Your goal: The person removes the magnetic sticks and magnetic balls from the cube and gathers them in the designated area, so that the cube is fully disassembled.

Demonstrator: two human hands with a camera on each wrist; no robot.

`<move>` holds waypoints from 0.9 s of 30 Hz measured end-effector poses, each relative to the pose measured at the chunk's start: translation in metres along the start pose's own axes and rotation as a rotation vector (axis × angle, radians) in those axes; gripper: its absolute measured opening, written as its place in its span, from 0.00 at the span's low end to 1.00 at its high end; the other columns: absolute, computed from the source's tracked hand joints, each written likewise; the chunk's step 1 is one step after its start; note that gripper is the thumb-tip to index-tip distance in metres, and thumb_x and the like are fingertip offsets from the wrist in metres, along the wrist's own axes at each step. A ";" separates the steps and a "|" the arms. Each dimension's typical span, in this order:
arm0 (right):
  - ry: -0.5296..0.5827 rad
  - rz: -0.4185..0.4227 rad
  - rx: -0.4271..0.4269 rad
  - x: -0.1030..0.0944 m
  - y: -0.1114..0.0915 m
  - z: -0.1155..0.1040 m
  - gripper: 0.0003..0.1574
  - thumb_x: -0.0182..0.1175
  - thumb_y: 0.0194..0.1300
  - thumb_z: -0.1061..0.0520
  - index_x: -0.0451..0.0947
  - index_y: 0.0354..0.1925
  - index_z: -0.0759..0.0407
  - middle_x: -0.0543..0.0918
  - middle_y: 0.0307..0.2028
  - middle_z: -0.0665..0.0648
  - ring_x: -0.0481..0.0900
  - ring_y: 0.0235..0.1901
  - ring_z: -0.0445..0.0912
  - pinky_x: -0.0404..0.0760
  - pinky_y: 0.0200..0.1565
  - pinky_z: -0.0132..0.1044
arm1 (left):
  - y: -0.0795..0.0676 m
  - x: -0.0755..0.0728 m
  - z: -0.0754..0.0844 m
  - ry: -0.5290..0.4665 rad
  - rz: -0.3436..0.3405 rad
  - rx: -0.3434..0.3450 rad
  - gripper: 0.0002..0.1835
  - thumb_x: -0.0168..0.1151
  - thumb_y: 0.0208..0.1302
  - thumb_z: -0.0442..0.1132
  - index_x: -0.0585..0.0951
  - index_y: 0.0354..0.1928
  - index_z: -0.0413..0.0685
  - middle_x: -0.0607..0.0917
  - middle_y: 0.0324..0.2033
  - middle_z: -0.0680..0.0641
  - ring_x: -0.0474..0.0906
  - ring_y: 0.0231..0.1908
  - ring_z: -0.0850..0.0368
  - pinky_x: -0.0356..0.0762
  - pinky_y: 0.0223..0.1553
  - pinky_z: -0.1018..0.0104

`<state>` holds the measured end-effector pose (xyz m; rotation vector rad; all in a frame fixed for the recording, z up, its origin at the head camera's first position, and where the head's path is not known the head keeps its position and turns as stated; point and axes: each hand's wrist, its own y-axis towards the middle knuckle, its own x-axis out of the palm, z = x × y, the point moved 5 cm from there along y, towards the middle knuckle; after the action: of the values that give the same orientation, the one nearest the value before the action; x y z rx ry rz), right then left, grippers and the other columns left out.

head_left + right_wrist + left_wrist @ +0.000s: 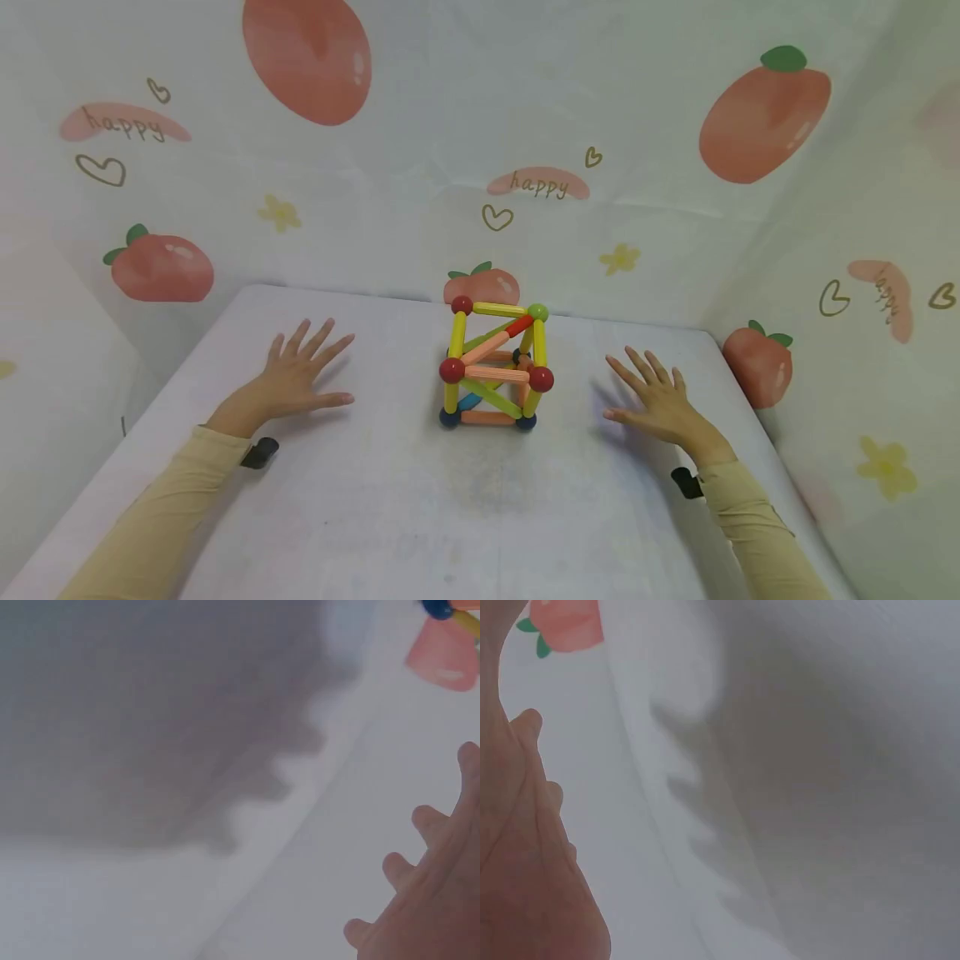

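Observation:
A cube-shaped frame of rods and balls stands near the middle of the table in the head view. Its rods are yellow, green, orange, red and blue, joined by dark red, light green and dark blue balls. To its left, my left hand is held with the fingers spread, apart from the frame. My right hand is spread likewise on the right side, also touching nothing. Each wrist view shows part of a hand and its shadow on the white surface; a blue ball of the frame shows at the right wrist view's corner.
The white-covered table ends at a back edge just behind the frame. A fabric backdrop printed with fruit, hearts and flowers rises behind and at both sides. Black wrist pieces sit at the cuffs of the beige sleeves.

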<state>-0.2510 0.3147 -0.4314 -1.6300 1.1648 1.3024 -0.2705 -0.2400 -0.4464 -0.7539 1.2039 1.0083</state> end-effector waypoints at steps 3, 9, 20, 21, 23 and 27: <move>0.024 0.009 -0.040 -0.008 0.003 -0.014 0.59 0.62 0.58 0.29 0.44 0.78 0.34 0.43 0.80 0.59 0.37 0.78 0.66 0.37 0.66 0.77 | 0.003 -0.005 0.010 -0.011 -0.014 0.021 0.54 0.61 0.55 0.72 0.46 0.78 0.69 0.40 0.80 0.42 0.32 0.76 0.29 0.32 0.67 0.23; 0.090 0.016 -0.141 -0.031 0.007 -0.051 0.66 0.69 0.52 0.32 0.42 0.78 0.34 0.39 0.80 0.57 0.36 0.78 0.66 0.36 0.67 0.77 | 0.014 -0.025 0.051 -0.044 -0.058 0.075 0.57 0.62 0.55 0.72 0.42 0.79 0.69 0.37 0.80 0.43 0.29 0.77 0.31 0.31 0.69 0.25; 0.354 0.108 -0.276 -0.051 0.011 -0.124 0.73 0.79 0.47 0.47 0.43 0.79 0.38 0.43 0.80 0.56 0.47 0.77 0.63 0.60 0.64 0.74 | 0.037 -0.057 0.145 -0.060 0.047 0.314 0.63 0.69 0.47 0.70 0.43 0.79 0.65 0.39 0.80 0.47 0.32 0.79 0.38 0.40 0.74 0.32; 0.382 0.139 -0.276 -0.049 0.011 -0.128 0.71 0.79 0.47 0.48 0.45 0.78 0.39 0.46 0.80 0.57 0.50 0.76 0.63 0.62 0.64 0.73 | 0.038 -0.059 0.153 -0.071 0.063 0.331 0.64 0.71 0.46 0.69 0.44 0.79 0.64 0.41 0.80 0.47 0.35 0.79 0.39 0.45 0.74 0.33; 0.429 0.214 -0.267 -0.047 0.013 -0.134 0.68 0.79 0.46 0.51 0.52 0.77 0.42 0.53 0.78 0.58 0.55 0.75 0.62 0.64 0.64 0.71 | 0.039 -0.060 0.167 -0.089 0.118 0.369 0.63 0.73 0.45 0.68 0.47 0.79 0.64 0.44 0.80 0.47 0.42 0.78 0.40 0.55 0.72 0.36; 0.513 0.360 -0.241 -0.039 0.013 -0.144 0.56 0.79 0.45 0.54 0.66 0.71 0.48 0.68 0.70 0.59 0.67 0.69 0.58 0.71 0.63 0.64 | 0.040 -0.054 0.186 -0.142 0.249 0.403 0.60 0.77 0.44 0.63 0.55 0.77 0.63 0.51 0.79 0.48 0.56 0.69 0.43 0.75 0.61 0.46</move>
<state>-0.2216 0.1856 -0.3622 -2.0785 1.7244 1.3183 -0.2382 -0.0702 -0.3507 -0.2173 1.3428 0.9604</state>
